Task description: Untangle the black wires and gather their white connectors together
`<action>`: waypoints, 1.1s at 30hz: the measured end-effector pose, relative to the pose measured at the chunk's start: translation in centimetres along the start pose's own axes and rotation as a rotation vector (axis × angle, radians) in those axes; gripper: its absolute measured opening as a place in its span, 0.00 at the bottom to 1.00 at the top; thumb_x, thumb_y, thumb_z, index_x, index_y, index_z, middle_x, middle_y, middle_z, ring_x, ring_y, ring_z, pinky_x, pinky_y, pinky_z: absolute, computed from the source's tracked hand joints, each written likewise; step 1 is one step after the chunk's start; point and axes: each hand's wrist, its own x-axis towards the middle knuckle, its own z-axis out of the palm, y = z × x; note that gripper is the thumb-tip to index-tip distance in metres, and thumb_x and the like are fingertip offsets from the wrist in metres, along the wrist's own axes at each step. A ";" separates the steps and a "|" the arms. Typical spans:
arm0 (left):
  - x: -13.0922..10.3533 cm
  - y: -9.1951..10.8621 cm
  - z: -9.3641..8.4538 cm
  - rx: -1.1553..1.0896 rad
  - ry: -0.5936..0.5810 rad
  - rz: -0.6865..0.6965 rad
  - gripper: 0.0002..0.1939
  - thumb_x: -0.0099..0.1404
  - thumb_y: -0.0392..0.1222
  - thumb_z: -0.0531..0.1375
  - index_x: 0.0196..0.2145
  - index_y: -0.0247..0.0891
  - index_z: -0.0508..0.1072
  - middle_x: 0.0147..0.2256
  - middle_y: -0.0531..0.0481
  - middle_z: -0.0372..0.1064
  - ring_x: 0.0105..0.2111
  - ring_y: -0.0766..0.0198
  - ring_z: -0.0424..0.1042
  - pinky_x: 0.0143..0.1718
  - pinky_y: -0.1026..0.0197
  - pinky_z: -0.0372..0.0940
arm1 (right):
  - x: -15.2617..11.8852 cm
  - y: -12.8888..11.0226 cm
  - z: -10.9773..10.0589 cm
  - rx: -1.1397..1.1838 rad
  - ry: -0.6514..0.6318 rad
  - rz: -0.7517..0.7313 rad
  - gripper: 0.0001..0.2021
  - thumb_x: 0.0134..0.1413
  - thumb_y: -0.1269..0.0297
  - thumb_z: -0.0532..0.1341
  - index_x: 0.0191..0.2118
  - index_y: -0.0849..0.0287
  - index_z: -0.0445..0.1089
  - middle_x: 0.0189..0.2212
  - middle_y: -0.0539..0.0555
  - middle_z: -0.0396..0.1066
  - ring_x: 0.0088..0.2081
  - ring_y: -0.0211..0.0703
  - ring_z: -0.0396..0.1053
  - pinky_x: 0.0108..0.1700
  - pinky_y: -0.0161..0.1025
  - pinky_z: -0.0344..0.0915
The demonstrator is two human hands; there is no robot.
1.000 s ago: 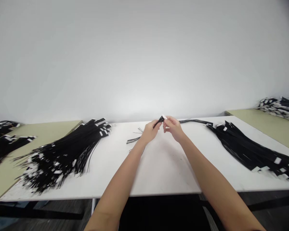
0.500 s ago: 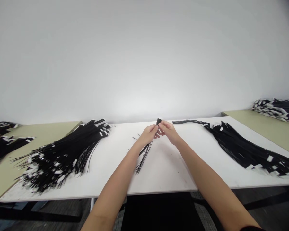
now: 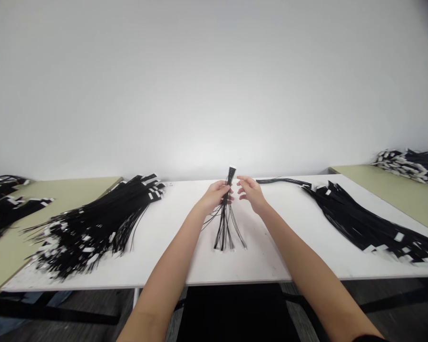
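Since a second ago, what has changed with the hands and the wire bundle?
The wire bundle swung from lying sideways to hanging upright in the left hand, loose ends fanned on the white table. The right hand let go and opened beside it. The piles left and right stayed put.

No text, brand, number or sign can be read anywhere in this view. The white tags (image 3: 399, 236) on the black cable piles (image 3: 92, 223) look like labels (small pale rectangles near the cable ends), but they are too small and blurred to show any writing.
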 end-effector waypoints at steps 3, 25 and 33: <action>0.5 0.3 -0.7 -0.143 0.135 0.079 0.12 0.60 0.43 0.62 0.39 0.36 0.66 0.35 0.48 0.67 0.30 0.63 0.73 0.34 0.55 0.70 | 0.0 0.0 -0.4 -0.067 -0.065 0.059 0.12 0.62 0.61 0.57 0.47 0.63 0.66 0.38 0.53 0.68 0.29 0.33 0.66 0.27 0.31 0.66; 0.3 0.1 -1.7 -0.226 0.100 0.144 0.20 0.48 0.45 0.71 0.35 0.37 0.68 0.28 0.55 0.65 0.27 0.69 0.68 0.32 0.61 0.65 | -1.4 1.4 1.8 -0.133 -0.297 -0.067 0.13 0.60 0.61 0.60 0.28 0.64 0.64 0.21 0.44 0.59 0.22 0.30 0.59 0.25 0.30 0.61; 0.5 0.1 -2.9 -0.180 0.097 0.084 0.23 0.45 0.41 0.72 0.39 0.37 0.70 0.28 0.56 0.63 0.25 0.70 0.68 0.29 0.64 0.62 | -0.7 0.5 1.3 -0.080 -0.174 0.019 0.11 0.62 0.60 0.57 0.35 0.64 0.66 0.24 0.46 0.63 0.21 0.29 0.61 0.24 0.30 0.63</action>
